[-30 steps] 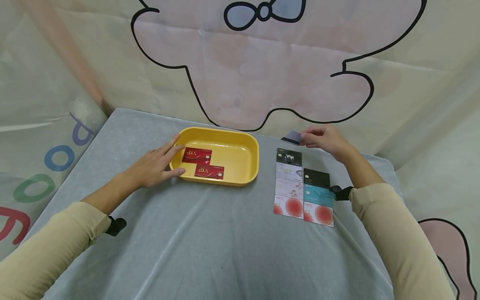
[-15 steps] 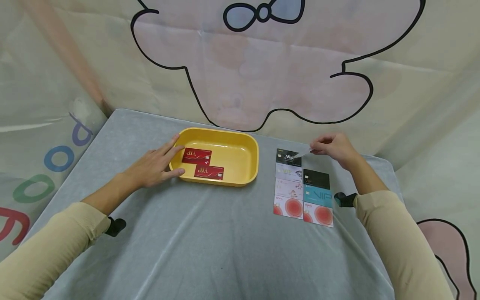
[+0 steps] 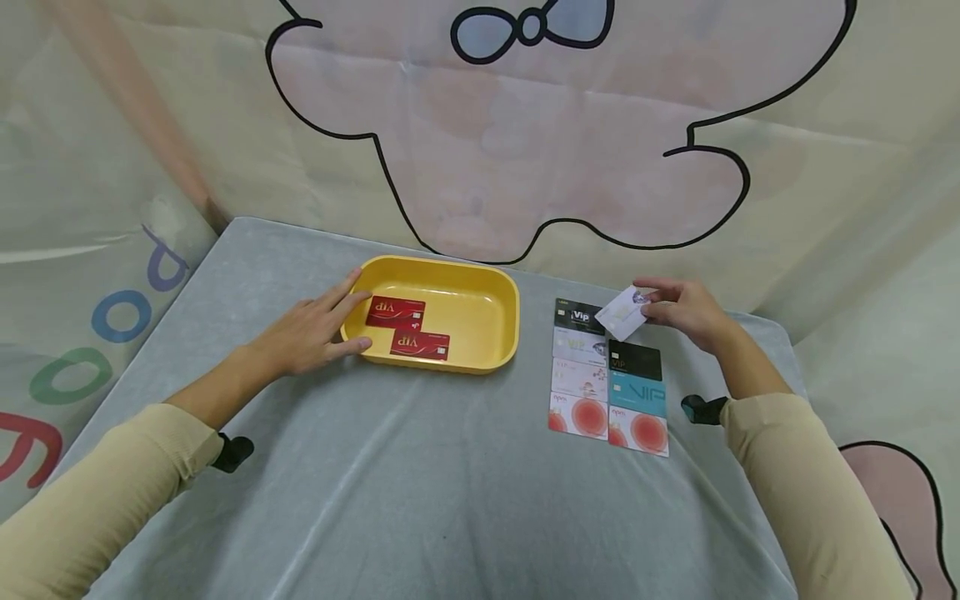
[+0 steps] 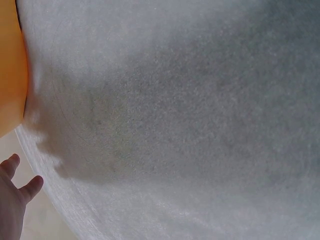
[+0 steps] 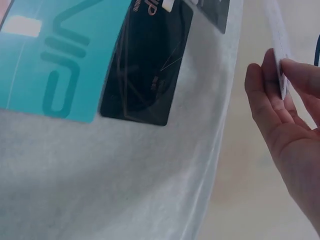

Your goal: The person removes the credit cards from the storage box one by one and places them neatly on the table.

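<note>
My right hand (image 3: 681, 313) pinches a white card (image 3: 622, 313) by one end, tilted above the top of the right card column. In the right wrist view the white card (image 5: 278, 50) shows nearly edge-on between thumb and fingers. My left hand (image 3: 309, 335) rests with spread fingers on the left rim of a yellow tray (image 3: 501, 360). Two red VIP cards, an upper one (image 3: 396, 313) and a lower one (image 3: 420, 344), lie in the tray's left half. Nearest the right hand on the table are a black card (image 3: 634, 360) and a teal card (image 3: 637, 393).
The left column holds a black Vip card (image 3: 576, 316), a silvery VIP card (image 3: 577, 345), a pale pink card (image 3: 579, 378) and a red-circle card (image 3: 579, 414). Another red-circle card (image 3: 639, 430) ends the right column. A printed curtain (image 3: 480, 150) hangs behind the grey-covered table (image 3: 420, 483).
My right hand has drawn back to the right and toward me with the card, turning it from its black-striped side to its white printed face. The left hand stays on the tray.
</note>
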Action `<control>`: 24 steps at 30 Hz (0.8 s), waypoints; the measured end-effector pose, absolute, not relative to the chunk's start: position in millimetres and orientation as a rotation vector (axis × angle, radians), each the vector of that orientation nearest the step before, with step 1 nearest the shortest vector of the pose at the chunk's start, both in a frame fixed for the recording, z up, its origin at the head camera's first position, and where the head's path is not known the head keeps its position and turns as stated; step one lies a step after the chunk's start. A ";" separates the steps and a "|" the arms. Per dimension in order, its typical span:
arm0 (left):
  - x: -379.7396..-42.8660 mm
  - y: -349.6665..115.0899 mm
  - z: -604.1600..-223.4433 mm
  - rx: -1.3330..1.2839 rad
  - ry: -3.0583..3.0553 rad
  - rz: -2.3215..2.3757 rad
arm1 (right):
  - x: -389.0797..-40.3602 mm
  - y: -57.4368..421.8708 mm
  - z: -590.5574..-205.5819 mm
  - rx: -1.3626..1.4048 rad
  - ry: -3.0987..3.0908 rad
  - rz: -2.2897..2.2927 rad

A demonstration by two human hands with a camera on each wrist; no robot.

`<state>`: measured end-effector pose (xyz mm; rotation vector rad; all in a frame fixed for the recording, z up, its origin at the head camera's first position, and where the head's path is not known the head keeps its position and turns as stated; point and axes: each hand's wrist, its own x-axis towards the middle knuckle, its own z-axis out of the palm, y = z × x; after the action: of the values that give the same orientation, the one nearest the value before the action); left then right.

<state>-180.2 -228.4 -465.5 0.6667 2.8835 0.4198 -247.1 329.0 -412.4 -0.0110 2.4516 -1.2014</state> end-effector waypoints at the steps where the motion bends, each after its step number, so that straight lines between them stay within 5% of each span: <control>1: -180.1 -228.3 -465.6 0.667 2.883 0.416 | -246.6 330.7 -413.6 0.003 2.429 -1.209; 24: -180.7 -229.2 -468.4 0.653 2.880 0.434 | -237.1 362.3 -439.9 0.241 2.306 -1.341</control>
<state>-180.7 -229.2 -468.4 0.6527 2.8802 0.4344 -237.1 362.3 -439.9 0.2407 2.3062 -1.3415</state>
